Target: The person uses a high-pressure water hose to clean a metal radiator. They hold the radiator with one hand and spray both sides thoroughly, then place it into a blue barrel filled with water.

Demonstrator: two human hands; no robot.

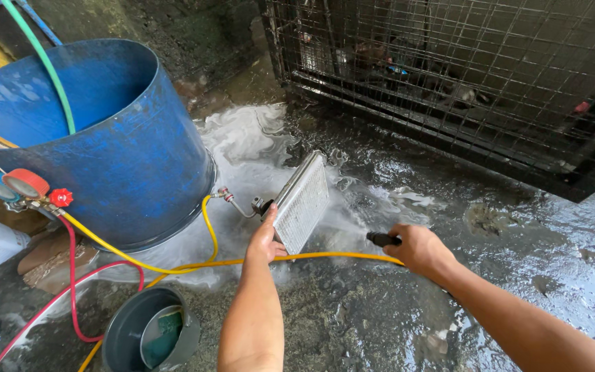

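**Finned coil under spray, wet concrete floor**

Left hand (267, 241): gripping the near lower edge of the finned metal coil (302, 201), propping it upright and tilted on the floor. Fingers closed around the frame beside the pipe fittings (242, 203).

Right hand (418, 249): closing around the black spray nozzle (382, 239), aiming it at the coil's fin face from just beside; fine mist showing between tip and fins.

Yellow hose (311, 259): running from the nozzle, passing under the left hand, looping away leftward.

Step in hand, as a judgement: rinsing the fin face, foam still lying around the coil's base. Next move likely calling for a steady grip on the frame and a slow sweep of the nozzle along the fins, keeping the spray square to avoid bending them.

Around, going outward:
- White foam and runoff (242, 148) spreading over the floor (531, 241) behind the coil.
- Blue barrel (125, 158) standing to the left, green hose (53, 76) hanging into it.
- Gauge set (18, 187) with red and blue dials resting by the barrel; red hose (71, 289) trailing down.
- Grey bucket (122, 337) sitting near the left forearm.
- Wire cage (463, 76) standing at the far right.
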